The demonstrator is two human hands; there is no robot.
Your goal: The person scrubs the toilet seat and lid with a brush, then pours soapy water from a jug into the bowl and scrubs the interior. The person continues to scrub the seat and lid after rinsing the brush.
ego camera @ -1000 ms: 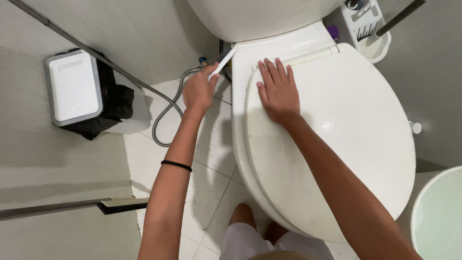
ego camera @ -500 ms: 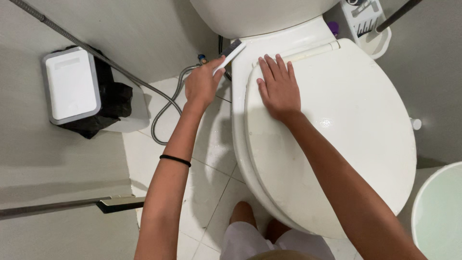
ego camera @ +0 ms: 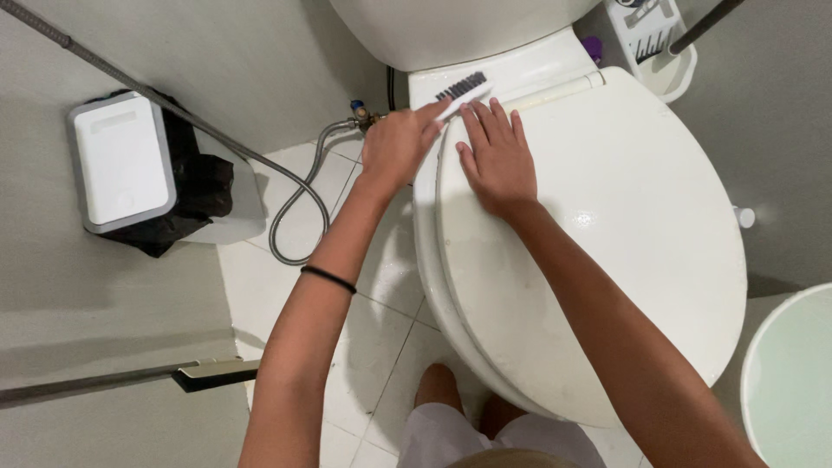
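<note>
Head view: a small white brush (ego camera: 462,91) with dark bristles lies across the far left of the toilet (ego camera: 529,65), just behind the lid hinge. The left hand (ego camera: 399,143) has its grip clamped on the brush handle. Just right of it, the right hand (ego camera: 496,160) lies flat with fingers spread on the closed white lid (ego camera: 633,234). Left of the toilet, a metal hose (ego camera: 299,204) loops over the tiled floor (ego camera: 286,295); farther left stands a lidded bin (ego camera: 121,160).
</note>
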